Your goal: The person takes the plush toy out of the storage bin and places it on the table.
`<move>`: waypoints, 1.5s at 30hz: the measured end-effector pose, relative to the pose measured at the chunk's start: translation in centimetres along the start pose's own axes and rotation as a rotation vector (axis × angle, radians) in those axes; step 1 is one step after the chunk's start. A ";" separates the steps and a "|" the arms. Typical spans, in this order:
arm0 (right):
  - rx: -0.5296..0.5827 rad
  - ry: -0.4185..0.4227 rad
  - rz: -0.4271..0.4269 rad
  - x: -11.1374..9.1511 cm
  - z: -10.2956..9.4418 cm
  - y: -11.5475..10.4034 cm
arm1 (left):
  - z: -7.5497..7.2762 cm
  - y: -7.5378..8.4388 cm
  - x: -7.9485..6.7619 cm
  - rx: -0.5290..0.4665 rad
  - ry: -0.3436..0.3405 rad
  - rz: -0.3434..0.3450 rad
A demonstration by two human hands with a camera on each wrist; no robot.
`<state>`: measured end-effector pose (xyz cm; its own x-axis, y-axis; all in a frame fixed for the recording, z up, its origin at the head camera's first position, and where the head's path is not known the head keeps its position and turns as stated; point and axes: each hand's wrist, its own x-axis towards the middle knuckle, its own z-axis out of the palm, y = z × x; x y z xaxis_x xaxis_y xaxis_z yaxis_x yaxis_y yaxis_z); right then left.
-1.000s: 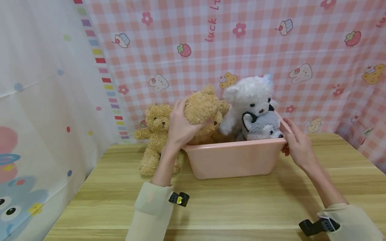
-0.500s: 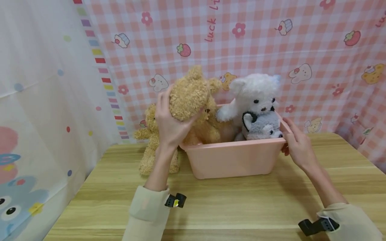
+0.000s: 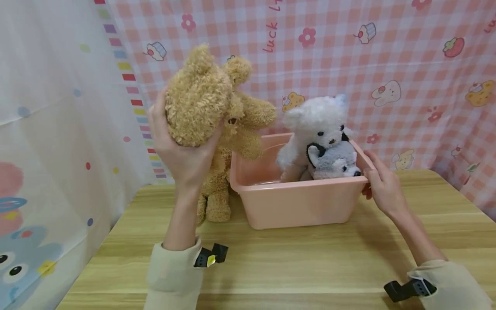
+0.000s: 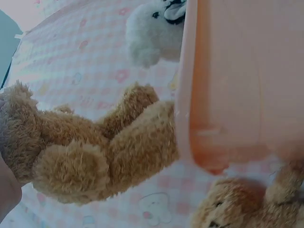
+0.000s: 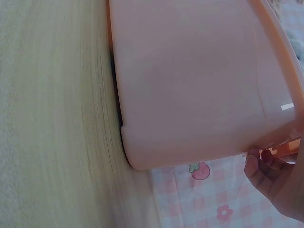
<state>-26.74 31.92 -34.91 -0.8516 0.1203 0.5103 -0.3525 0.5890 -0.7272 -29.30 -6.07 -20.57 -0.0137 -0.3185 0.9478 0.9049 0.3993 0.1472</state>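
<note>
My left hand [image 3: 186, 155] grips a tan teddy bear [image 3: 199, 103] by its head, up above the left end of a pink plastic bin [image 3: 298, 206]. The bear's body and legs stretch out below the head in the left wrist view [image 4: 76, 166]. My right hand [image 3: 385, 185] holds the bin's right rim, its fingers [image 5: 254, 166] curled under the edge in the right wrist view. Inside the bin, at the right, a white plush bear [image 3: 315, 125] sits behind a grey and white plush husky [image 3: 335, 161]. The bin's left part shows its bare floor.
A second tan teddy bear [image 3: 217, 202] stands on the wooden table [image 3: 310, 258] left of the bin, its upper part hidden behind my left hand and the held bear. Pink checked cloth [image 3: 329, 64] hangs behind the table, and a white curtain [image 3: 69, 129] hangs at the left.
My left hand has lifted the tan teddy bear up and to the left, out of the bin. The white bear has shifted slightly; my right hand stays on the rim.
</note>
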 end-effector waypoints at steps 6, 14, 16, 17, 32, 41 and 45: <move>-0.007 -0.004 0.021 -0.2 -0.3 0.3 | -0.7 0.4 0.7 -0.001 0.014 0.037; -0.024 -0.003 0.026 -0.3 -0.5 0.0 | -2.4 0.3 1.3 0.050 -0.021 0.034; -0.024 -0.004 0.027 -0.3 -0.5 -0.1 | -3.0 0.1 1.5 0.066 -0.044 0.030; -0.019 -0.007 0.026 -0.3 -0.4 -0.2 | -3.4 0.0 1.6 0.073 -0.054 0.030; -0.006 -0.011 0.036 -0.3 -0.3 0.0 | -9.0 -2.9 2.3 0.256 -0.211 -0.001; 0.001 -0.008 0.015 -0.3 -0.1 -0.1 | -12.5 -5.8 2.9 0.372 -0.438 -0.118; 0.006 -0.005 0.005 -0.1 -0.1 -0.2 | -13.6 -6.5 3.0 0.411 -0.568 -0.165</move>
<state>-26.51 31.88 -34.75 -0.8555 0.1193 0.5039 -0.3503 0.5833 -0.7328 -29.39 -21.31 -22.57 -0.4569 0.0495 0.8881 0.6402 0.7115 0.2897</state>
